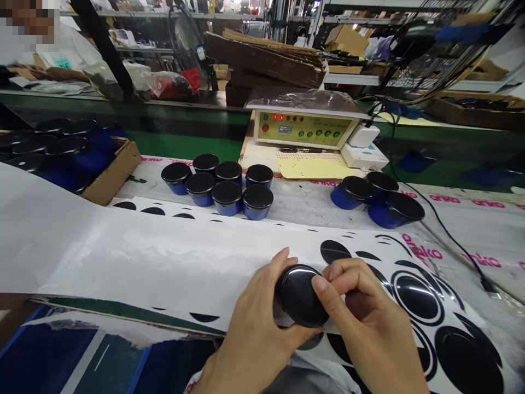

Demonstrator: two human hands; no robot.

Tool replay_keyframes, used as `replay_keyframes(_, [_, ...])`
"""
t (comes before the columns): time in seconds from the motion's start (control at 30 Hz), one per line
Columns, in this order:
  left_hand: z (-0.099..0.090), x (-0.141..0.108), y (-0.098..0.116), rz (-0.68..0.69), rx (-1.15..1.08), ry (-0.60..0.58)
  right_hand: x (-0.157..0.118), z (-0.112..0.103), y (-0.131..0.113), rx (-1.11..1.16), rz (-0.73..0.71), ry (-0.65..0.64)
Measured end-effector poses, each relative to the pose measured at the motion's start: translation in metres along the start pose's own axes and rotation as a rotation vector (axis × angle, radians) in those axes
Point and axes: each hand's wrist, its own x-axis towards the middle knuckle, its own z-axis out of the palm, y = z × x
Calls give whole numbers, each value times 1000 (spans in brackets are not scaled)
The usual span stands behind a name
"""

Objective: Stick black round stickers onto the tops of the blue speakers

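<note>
My long table (471,235) carries a white backing sheet (172,262) printed with glossy black round stickers (416,298), and beyond it stand a beige control box (303,128), seven upright black-topped blue cups (228,189) and three tilted ones (394,208). Just above the sheet, I hold a round black-topped canister (301,295): my left hand (254,323) curls around its side, while my right hand (369,312) closes in, pinching its rim between thumb and fingers.
</note>
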Motion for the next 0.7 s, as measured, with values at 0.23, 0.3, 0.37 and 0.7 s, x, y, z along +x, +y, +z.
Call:
replay_keyframes(0.23, [-5,4,-3,335,303,30,2,-9,2,-20,154,12])
replay_keyframes(0.3, [-4,3,-4,463,446,26,3,-13,1,41,253,64])
replay_keyframes(0.37, [-4,-1,-2,527,584,11,6,-20,2,40,250,119])
replay_keyframes(0.7, [-111,129,72,621,939,213,62,-98,31,-551,-162,171])
